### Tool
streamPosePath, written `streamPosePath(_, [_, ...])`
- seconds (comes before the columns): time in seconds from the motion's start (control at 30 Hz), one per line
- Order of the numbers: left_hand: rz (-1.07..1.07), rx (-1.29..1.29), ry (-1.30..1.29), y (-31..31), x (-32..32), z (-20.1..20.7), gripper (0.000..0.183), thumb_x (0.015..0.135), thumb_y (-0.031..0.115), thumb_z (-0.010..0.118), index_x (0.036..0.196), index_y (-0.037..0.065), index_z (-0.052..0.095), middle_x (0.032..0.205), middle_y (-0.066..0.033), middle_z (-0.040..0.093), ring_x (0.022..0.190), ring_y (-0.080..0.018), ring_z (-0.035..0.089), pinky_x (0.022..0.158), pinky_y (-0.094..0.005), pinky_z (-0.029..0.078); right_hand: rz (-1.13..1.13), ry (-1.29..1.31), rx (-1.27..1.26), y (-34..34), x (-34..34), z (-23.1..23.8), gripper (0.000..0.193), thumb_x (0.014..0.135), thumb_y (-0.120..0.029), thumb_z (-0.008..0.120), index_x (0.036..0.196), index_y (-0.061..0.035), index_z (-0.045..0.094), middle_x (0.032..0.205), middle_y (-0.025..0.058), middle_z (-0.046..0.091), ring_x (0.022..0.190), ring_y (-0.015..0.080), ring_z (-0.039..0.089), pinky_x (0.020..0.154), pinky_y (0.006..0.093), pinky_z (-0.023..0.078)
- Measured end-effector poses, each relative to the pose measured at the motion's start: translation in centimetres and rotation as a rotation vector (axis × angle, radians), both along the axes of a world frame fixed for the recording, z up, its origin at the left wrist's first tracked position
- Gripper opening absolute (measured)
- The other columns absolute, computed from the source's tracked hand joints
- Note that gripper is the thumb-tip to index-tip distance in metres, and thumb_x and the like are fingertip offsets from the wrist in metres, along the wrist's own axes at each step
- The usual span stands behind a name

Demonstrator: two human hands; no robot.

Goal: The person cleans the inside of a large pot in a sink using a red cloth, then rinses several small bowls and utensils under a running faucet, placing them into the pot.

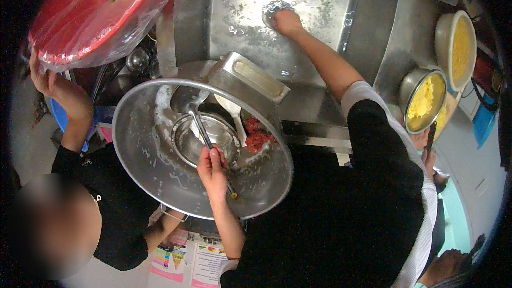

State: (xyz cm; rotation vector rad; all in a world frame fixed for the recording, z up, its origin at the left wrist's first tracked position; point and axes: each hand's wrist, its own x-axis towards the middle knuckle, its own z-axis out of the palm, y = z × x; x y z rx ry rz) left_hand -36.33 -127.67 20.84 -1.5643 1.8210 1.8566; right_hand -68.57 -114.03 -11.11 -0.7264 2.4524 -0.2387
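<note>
My left hand (213, 168) is closed around the handle of a long metal ladle (199, 125) inside a large metal pot (149, 181). Under the ladle lies a round metal bowl (230, 154). Beside it in the pot are a white scoop-like utensil (232, 109) and a crumbly red clump (257, 137). Whitish smears streak the pot's inner wall. My right hand (286, 22) is closed low in a metal sink (229, 37), in shallow water with dark green bits. Whatever its fingers grip is hidden by the hand and the glare.
An oblong metal container (256, 77) stands between pot and sink. At left, another person's hand (45, 77) supports a red basin (101, 21) wrapped in clear plastic. Bowls of yellow food (424, 98) stand at right, near another person's hand holding a knife (430, 136).
</note>
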Motion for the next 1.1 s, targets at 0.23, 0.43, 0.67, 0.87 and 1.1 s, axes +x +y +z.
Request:
streamPosePath(0.23, [-0.023, 0.007, 0.014, -0.2, -0.3, 0.1, 0.020, 0.095, 0.022, 0.044, 0.086, 0.006, 0.050, 0.065, 0.0033, 0.044, 0.055, -0.0042, 0.038, 0.049, -0.0182, 0.031, 0.004, -0.079, 0.082, 0.7, -1.1, -1.0, 0.022, 0.070, -0.015, 0.055, 0.088, -0.0081, 0.067, 0.092, 0.0156, 0.064, 0.090, 0.0299, 0.062, 0.075, 0.0410, 0.052])
streamPosePath(0.43, [-0.034, -0.021, -0.013, 0.1, -0.5, 0.8, 0.020, 0.095, 0.022, 0.044, 0.085, 0.006, 0.050, 0.065, 0.0038, 0.043, 0.055, -0.0040, 0.037, 0.049, -0.0179, 0.031, -0.104, -0.075, 0.030, 0.1, -0.1, -2.2, 0.018, 0.070, -0.016, 0.058, 0.082, -0.0057, 0.066, 0.087, 0.0174, 0.064, 0.084, 0.0318, 0.062, 0.074, 0.0417, 0.050])
streamPosePath(0.67, [-0.076, -0.017, -0.003, -0.5, -0.7, 0.0, 0.021, 0.095, 0.022, 0.044, 0.084, 0.006, 0.049, 0.065, 0.0039, 0.043, 0.056, -0.0035, 0.037, 0.049, -0.0178, 0.031, -0.132, 0.047, -0.086, 1.0, 0.2, -3.1, 0.020, 0.070, -0.010, 0.053, 0.083, -0.0061, 0.067, 0.088, 0.0197, 0.063, 0.086, 0.0321, 0.062, 0.077, 0.0415, 0.050])
streamPosePath(0.87, [-0.042, -0.021, -0.025, 0.0, -0.2, 0.8, 0.020, 0.095, 0.021, 0.044, 0.084, 0.005, 0.050, 0.066, 0.0036, 0.044, 0.056, -0.0037, 0.038, 0.050, -0.0178, 0.031, -0.055, 0.060, -0.077, 0.2, 0.7, -3.2, 0.019, 0.071, -0.012, 0.053, 0.082, -0.0065, 0.067, 0.086, 0.0200, 0.063, 0.083, 0.0328, 0.063, 0.075, 0.0423, 0.050])
streamPosePath(1.1, [-0.041, 0.001, -0.007, -0.3, -0.4, 0.5, 0.020, 0.095, 0.020, 0.043, 0.085, 0.005, 0.050, 0.065, 0.0036, 0.044, 0.056, -0.0035, 0.038, 0.050, -0.0177, 0.031, -0.123, 0.082, -0.126, 0.3, 1.0, -2.7, 0.014, 0.070, -0.011, 0.053, 0.073, -0.0031, 0.064, 0.081, 0.0204, 0.062, 0.081, 0.0354, 0.060, 0.072, 0.0432, 0.049])
